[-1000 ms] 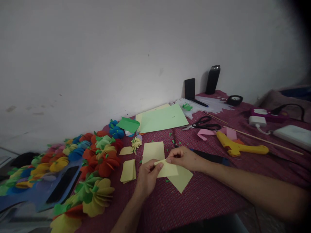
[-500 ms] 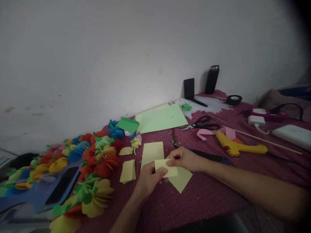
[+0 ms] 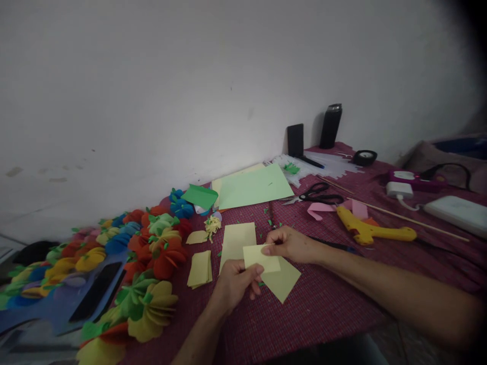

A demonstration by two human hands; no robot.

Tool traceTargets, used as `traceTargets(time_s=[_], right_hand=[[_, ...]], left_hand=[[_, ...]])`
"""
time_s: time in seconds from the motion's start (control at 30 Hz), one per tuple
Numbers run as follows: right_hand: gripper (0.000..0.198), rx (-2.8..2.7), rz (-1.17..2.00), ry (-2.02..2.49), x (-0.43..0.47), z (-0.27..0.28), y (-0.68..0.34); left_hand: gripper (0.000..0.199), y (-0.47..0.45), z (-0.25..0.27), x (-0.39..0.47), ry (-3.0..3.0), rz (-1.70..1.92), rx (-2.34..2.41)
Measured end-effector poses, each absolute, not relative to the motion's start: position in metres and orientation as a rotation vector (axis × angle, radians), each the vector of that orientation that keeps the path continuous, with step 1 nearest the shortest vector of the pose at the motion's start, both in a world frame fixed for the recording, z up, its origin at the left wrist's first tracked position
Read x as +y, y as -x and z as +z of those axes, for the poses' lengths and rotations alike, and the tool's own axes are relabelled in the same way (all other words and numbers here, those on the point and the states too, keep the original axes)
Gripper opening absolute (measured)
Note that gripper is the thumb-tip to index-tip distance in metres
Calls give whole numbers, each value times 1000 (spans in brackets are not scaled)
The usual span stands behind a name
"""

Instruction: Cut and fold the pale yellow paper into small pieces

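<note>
Yellow paper pc (image 3: 262, 257) is up btwn both hands, over the middle of the surface (image 3: 312, 314), roughly flat to the cam. L hand (image 3: 234, 285) grips it near the bottom, thumb on top, fingers under; R hand (image 3: 292, 245) pinches the top edge nr the R corner. Hands are close but not touching, both clamped on the same pc.

Behind/below it, partly hidden, lies a loose yellow sheet (image 3: 284, 286), corner pointing at the person; can't tell if the held pc touches it. Yellow rect. sheet (image 3: 240, 235) lies just beyond L hand. Yellow stack (image 3: 199, 269) sits L of that, w/ a cut yellow pc (image 3: 197, 236) above it & a fringed yellow bit (image 3: 213, 226) alongside.

Far L: big heap of multicol. paper flowers (image 3: 167, 256). Toward the wall: lt green sheet (image 3: 254, 187). R side: black-handled scissors (image 3: 315, 193), pink strip (image 3: 321, 209), yellow glue gun (image 3: 373, 231), thin stick (image 3: 407, 218). Back R: black bottle (image 3: 331, 128) nr the wall, black tape roll (image 3: 365, 157) to its R.
</note>
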State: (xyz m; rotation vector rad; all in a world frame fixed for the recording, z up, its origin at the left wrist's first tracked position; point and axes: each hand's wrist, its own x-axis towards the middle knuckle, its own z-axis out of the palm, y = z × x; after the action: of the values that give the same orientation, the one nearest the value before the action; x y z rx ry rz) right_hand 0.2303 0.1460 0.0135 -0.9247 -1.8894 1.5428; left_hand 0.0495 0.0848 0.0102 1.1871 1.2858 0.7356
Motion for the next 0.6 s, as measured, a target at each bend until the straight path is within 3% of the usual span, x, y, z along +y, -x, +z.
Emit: traceTargets(time_s=[0.43,0.6], right_hand=[[30,-1876,1513,900,149,22,-236],[29,-1877,1538,907,146,22,-236]], left_hand=[[49,-33,22,81,-1433,544,1273],[35,-36,30,86,-1559,802,1263]])
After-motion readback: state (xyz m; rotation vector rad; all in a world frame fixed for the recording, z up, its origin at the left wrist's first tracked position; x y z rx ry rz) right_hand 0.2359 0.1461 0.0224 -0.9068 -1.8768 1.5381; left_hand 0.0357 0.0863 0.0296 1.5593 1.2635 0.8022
